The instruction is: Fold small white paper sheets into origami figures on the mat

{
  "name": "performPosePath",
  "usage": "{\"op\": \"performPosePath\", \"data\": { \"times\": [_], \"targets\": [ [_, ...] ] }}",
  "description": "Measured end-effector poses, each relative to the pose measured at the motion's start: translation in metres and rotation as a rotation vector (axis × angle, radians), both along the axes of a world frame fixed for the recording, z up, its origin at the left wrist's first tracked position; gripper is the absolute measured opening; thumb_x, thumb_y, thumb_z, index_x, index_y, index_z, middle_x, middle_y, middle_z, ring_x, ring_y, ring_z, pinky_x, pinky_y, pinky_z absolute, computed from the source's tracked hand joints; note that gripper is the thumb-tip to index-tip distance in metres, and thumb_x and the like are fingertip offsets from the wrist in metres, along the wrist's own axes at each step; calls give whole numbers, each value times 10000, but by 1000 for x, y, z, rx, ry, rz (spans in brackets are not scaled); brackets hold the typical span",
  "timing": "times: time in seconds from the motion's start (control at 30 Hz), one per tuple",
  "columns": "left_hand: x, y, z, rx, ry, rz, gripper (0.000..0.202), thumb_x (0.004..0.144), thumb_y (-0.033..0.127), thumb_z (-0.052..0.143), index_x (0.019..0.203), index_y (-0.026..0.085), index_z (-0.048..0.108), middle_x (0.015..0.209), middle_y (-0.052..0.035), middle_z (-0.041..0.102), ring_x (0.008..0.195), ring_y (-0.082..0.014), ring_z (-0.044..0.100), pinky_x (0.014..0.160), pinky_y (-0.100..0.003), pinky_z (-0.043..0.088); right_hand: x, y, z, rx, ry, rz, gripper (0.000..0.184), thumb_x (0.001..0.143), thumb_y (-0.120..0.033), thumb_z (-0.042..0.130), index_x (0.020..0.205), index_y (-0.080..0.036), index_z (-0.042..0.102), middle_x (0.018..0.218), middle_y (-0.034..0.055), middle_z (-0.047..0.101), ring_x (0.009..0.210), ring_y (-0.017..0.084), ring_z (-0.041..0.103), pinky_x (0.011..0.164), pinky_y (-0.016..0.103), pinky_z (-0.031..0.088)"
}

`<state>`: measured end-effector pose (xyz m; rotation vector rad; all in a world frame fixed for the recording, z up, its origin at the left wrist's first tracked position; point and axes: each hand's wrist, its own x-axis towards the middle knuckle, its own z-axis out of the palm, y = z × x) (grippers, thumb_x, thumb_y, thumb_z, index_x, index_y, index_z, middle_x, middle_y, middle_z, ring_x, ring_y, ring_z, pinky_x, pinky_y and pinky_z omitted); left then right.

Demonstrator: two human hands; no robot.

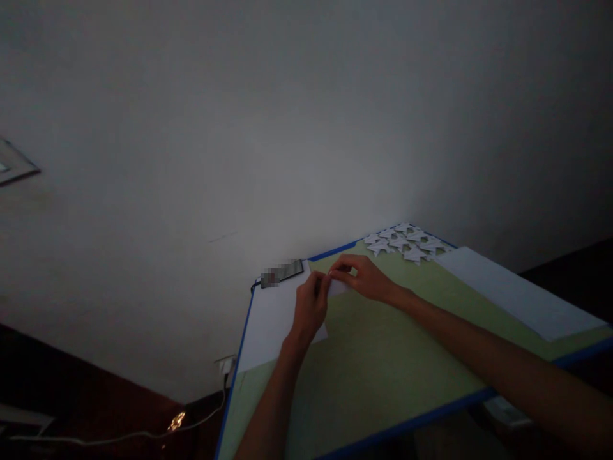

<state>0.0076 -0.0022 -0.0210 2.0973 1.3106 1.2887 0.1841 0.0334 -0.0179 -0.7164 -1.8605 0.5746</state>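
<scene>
My left hand (311,303) and my right hand (363,276) meet above the far left part of the table. Both are closed in a pinch, fingertips touching or almost so. Between and just behind them shows a small piece of white paper (339,287), which the fingers seem to grip; its folds are mostly hidden. Under my left hand lies a white sheet of paper (268,322). Several folded paper stars (398,243) are grouped at the far corner, beyond my right hand.
The green table (383,364) has a blue edge and stands against a grey wall. A phone-like dark device (291,271) lies at the back left. Another white sheet (517,297) covers the right side. A white cable runs from a wall plug (226,366) at the left.
</scene>
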Motion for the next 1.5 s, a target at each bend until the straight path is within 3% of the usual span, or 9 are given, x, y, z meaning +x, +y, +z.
{"op": "performPosePath", "data": {
  "times": [0.2, 0.37, 0.6, 0.9, 1.2, 1.3, 1.5],
  "targets": [
    [3, 1, 0, -76, -105, 32, 357, 906, 532, 577, 806, 189, 593, 557, 56, 487, 516, -107, 416, 510, -234, 265, 2, 2, 4, 18, -11, -67, 133, 892, -258, 651, 819, -182, 732, 816, 49, 729, 769, 179, 635, 711, 300, 472],
    [3, 2, 1, -67, -102, 31, 400, 897, 529, 590, 716, 174, 601, 588, 28, 540, 540, -109, 470, 524, -228, 330, 6, 2, 7, 5, 4, -86, 116, 874, -238, 660, 803, -172, 723, 803, 50, 722, 762, 175, 635, 721, 300, 468],
    [8, -4, 4, -113, -145, -49, 349, 920, 503, 564, 789, 181, 588, 574, 21, 574, 497, -124, 553, 514, -227, 418, 12, 5, 7, -19, 36, -134, 136, 874, -266, 643, 810, -173, 720, 799, 46, 721, 746, 172, 624, 683, 289, 451],
    [9, -3, 0, -66, -56, 75, 434, 911, 516, 563, 626, 203, 467, 519, 42, 479, 482, -111, 477, 496, -227, 334, 13, 17, -3, -109, 70, -87, 199, 856, -352, 647, 825, -176, 735, 817, 58, 745, 762, 189, 643, 707, 313, 458],
    [13, -3, -5, -137, -76, 38, 339, 952, 452, 486, 731, 198, 529, 602, 21, 569, 498, -117, 516, 508, -229, 359, 14, 29, -16, -249, 153, -41, 260, 810, -417, 664, 810, -163, 724, 775, 37, 720, 692, 164, 598, 667, 295, 458],
    [11, -1, -6, -123, -68, 77, 339, 929, 436, 521, 689, 198, 519, 570, 23, 555, 502, -119, 511, 506, -229, 353, 15, 33, -20, -259, 169, -41, 255, 795, -417, 671, 797, -167, 722, 774, 38, 714, 704, 170, 595, 684, 304, 459],
    [-1, 5, -3, -140, -239, 185, 383, 912, 481, 527, 656, 198, 491, 528, 42, 508, 404, -97, 449, 414, -216, 344, 42, 52, -24, -309, 326, -239, 270, 762, -437, 665, 800, -177, 728, 790, 38, 719, 748, 192, 597, 723, 330, 458]
  ]
}}
